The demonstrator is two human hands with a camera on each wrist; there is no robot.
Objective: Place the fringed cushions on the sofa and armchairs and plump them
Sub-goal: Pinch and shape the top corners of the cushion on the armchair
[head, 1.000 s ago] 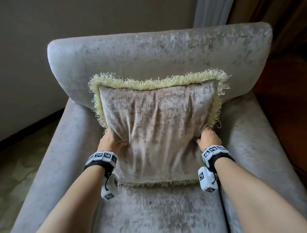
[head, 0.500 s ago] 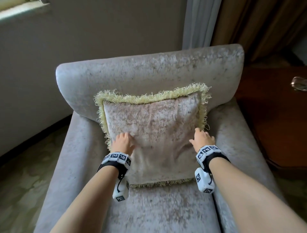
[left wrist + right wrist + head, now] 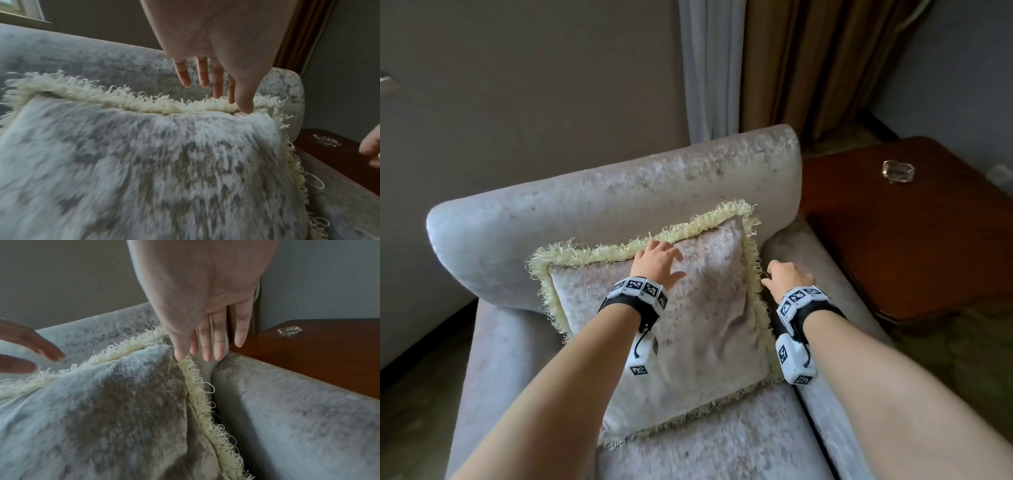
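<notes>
The left hand (image 3: 656, 261) lies spread near the top edge of the fringed cushion (image 3: 688, 329), fingers straight and apart, gripping nothing; in the left wrist view its fingertips (image 3: 245, 107) reach the pale fringe (image 3: 144, 105) along that edge, though whether they press it or only brush it is hard to tell. The right hand (image 3: 789, 279) sits at the cushion's right edge, over the gap between the cushion and the right arm of the armchair (image 3: 619, 192). Its fingers are also straight and hold nothing; the right wrist view shows the thumb (image 3: 180, 352) touching the side fringe near the upper right corner, the other fingers pointing down into the gap.

The cushion stands on the seat, leaning against the chair's backrest and set toward the right arm, slightly turned. Its face shows a few soft creases.

Beside the chair's right arm stands a dark wooden side table (image 3: 911, 240) with a small glass dish (image 3: 898, 170) near its far edge; curtains (image 3: 791, 61) hang behind.

This cushion looks placed and its plumping nearly finished, with only edge tidying left. No sofa or other cushions are in view, so those probably remain.
</notes>
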